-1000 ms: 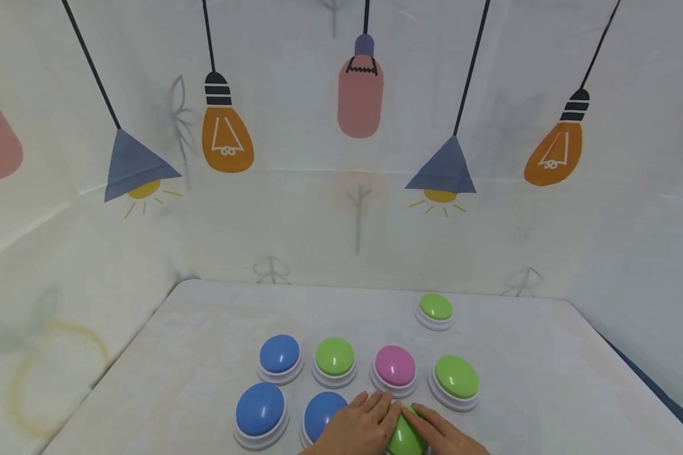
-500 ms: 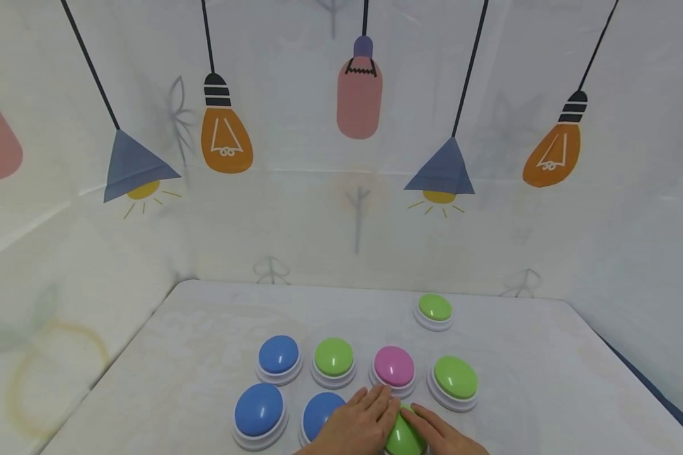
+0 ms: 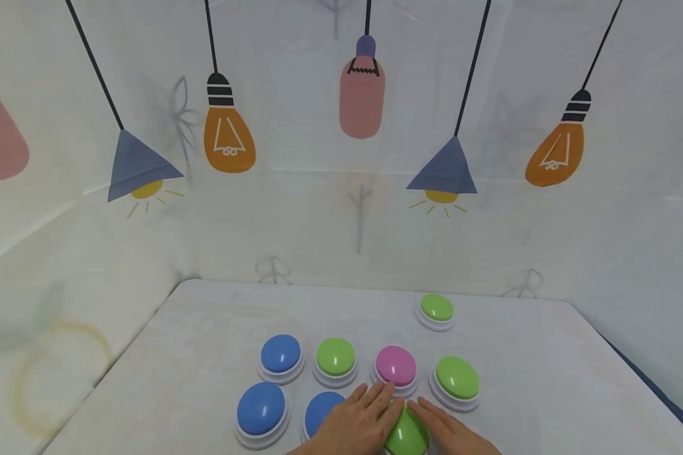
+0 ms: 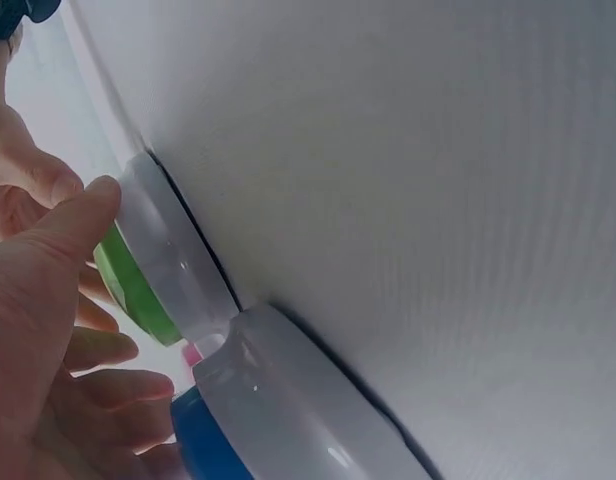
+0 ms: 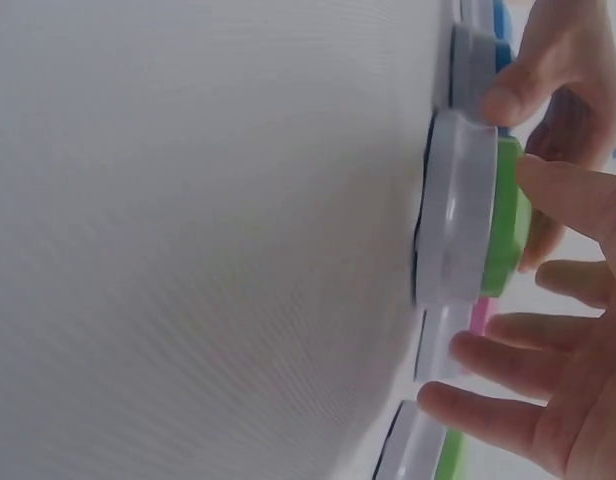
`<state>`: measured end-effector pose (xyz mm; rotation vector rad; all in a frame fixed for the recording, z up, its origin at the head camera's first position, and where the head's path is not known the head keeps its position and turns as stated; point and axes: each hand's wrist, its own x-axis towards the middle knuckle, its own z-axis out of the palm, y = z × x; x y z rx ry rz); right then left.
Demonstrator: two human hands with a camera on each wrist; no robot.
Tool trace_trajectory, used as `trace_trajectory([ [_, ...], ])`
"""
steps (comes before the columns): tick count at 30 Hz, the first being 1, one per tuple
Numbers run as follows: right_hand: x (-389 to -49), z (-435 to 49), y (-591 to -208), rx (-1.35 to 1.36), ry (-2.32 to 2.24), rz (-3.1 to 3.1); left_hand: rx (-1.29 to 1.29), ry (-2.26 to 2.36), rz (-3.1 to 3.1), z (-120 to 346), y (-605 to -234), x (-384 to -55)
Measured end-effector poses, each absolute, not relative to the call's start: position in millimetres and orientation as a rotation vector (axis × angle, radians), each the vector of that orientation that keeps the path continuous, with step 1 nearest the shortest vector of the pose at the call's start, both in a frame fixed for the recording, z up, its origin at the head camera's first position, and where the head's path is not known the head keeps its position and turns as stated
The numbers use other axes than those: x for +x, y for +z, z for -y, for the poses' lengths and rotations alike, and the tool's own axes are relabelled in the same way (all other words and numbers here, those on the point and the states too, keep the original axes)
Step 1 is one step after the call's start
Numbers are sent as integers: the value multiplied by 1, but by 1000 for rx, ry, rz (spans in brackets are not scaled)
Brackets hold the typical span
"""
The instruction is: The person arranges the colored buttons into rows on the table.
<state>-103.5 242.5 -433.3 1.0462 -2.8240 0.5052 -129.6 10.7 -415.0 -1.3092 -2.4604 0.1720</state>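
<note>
My left hand (image 3: 357,422) and right hand (image 3: 456,433) flank a green push button (image 3: 406,435) with a white base, near the front of the table. In the left wrist view, my left thumb (image 4: 83,210) touches that base, fingers extended. My right thumb (image 5: 568,190) is at the green dome's edge in the right wrist view, with the other fingers spread. The left hand partly covers a blue button (image 3: 320,411), and its fingertips overlap the front of a pink button (image 3: 396,364).
Behind the hands, a blue button (image 3: 281,352) and a green button (image 3: 336,356) stand left of the pink one. Another green button (image 3: 458,378) is to its right, one more green button (image 3: 437,308) farther back. A blue button (image 3: 260,409) sits front left. Printed cloth (image 3: 296,215) hangs behind the white table (image 3: 535,366).
Both hands have shifted slightly forward, and the right hand a little to the right, around the same green button. The other buttons keep their places.
</note>
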Motion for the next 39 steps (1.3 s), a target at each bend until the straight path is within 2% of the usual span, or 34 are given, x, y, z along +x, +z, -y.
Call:
trace_trajectory([
  [10,-105,-241,-411,830,536,2960,-1274,155,2218,-18,-410,-139],
  [15,-101,-242,-393,664,622,3034,-1312,101,2355,-22,-395,-143],
  [25,-111,-248,-369,535,625,3102,-1315,37,2370,-33,-377,-160],
  [39,-145,-271,-348,628,573,2706,-1221,101,2315,-65,-353,-208],
])
